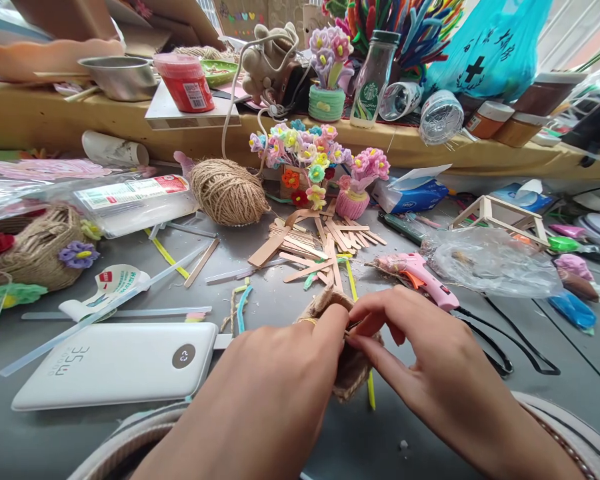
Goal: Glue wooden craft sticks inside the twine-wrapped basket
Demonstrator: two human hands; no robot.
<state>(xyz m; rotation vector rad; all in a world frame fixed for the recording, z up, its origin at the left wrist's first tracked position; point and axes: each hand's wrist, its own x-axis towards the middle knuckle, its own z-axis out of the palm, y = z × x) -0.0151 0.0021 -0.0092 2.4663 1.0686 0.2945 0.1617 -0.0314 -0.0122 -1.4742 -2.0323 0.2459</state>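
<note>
Low in the middle, a small twine-covered piece [353, 373] with a brown hollow inside is tilted toward me between both hands. My left hand [285, 360] wraps round its left side, the fingers closed and partly hidden. Thumb and fingertips of my right hand [405, 340] pinch at the rim, beside the left thumb; whatever is between them is too small to make out. Behind the piece lies a heap of wooden craft sticks [310, 243]. To the right of it, a pink glue gun [423, 273] rests on the table.
A ball of jute twine [229, 192] sits behind the sticks. At left are a white power bank [115, 365], clear glue sticks [167, 311] and a twine basket [35, 247]. Pipe-cleaner flowers [313, 153] stand at the back. A crumpled plastic bag [495, 260] and black cable [525, 343] lie at right.
</note>
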